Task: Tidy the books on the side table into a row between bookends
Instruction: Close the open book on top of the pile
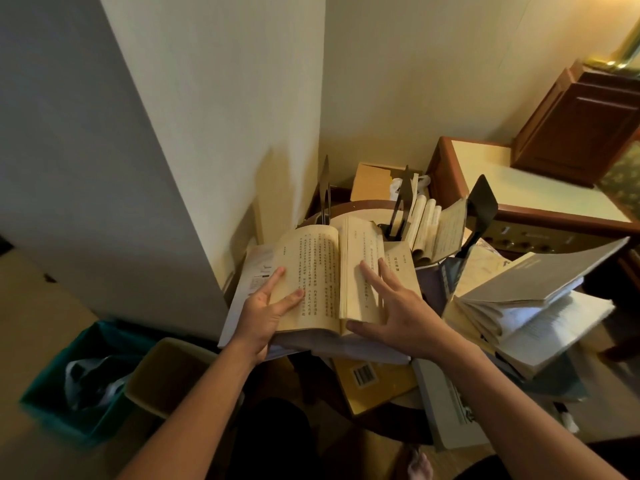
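An open yellowed book (322, 271) lies on top of a messy pile on the round side table (360, 207). My left hand (268, 313) grips its left half, thumb on the page and fingers round the edge. My right hand (394, 306) lies flat on the right-hand page with straight fingers. Black metal bookends stand behind: one at the left (325, 195), one in the middle (403, 202), one at the right (479, 211). A few pale books (429, 230) lean between the middle and right bookends. Another open book (533, 306) sprawls at the right.
A yellow book with a barcode (374, 379) and a grey book (446, 407) hang over the table's front edge. A teal bin (62, 386) and a tan bin (166, 372) stand on the floor at the left. A wooden cabinet (519, 188) adjoins at the right. A wall corner is close on the left.
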`<state>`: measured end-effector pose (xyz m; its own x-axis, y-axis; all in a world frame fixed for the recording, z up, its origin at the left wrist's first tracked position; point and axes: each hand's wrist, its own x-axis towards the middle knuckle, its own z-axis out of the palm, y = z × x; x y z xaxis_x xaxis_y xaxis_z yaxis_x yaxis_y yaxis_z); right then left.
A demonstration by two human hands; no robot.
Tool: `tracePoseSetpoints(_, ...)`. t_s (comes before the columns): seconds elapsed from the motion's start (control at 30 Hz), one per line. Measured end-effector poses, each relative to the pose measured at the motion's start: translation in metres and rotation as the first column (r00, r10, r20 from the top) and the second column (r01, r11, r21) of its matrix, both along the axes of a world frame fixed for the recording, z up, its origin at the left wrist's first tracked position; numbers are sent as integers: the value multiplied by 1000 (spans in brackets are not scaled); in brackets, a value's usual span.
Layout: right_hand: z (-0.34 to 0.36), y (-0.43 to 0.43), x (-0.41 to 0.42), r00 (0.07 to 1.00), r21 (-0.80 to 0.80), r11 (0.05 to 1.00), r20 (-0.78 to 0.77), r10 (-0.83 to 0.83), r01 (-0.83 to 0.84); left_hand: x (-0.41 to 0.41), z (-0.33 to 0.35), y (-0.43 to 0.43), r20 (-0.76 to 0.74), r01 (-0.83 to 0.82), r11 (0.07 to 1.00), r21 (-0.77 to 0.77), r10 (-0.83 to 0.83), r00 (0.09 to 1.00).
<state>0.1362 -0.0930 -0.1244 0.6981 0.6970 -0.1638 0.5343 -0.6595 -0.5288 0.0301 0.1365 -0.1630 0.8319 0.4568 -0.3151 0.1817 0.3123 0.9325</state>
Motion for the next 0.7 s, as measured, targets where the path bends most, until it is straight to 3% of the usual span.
tracePoseSetpoints(0.27, 9, 12, -20, 986, 90, 996, 166, -26, 11, 8, 15, -3, 70, 5, 1000, 6, -5, 998)
tracePoseSetpoints(0.53, 20, 46, -22, 936, -134, 978, 294, 192, -159, 7, 34, -7, 54, -42, 994, -106, 48, 997)
tracePoseSetpoints(0.6, 18, 51, -21, 915, -198, 960, 313, 255, -199, 4, 32, -4, 37, -24, 998, -59, 26, 999)
tracePoseSetpoints(0.7, 18, 58, -15, 931, -186, 965, 279, 234, -186, -3, 20, 2, 3, 16, 982, 189, -17, 1000)
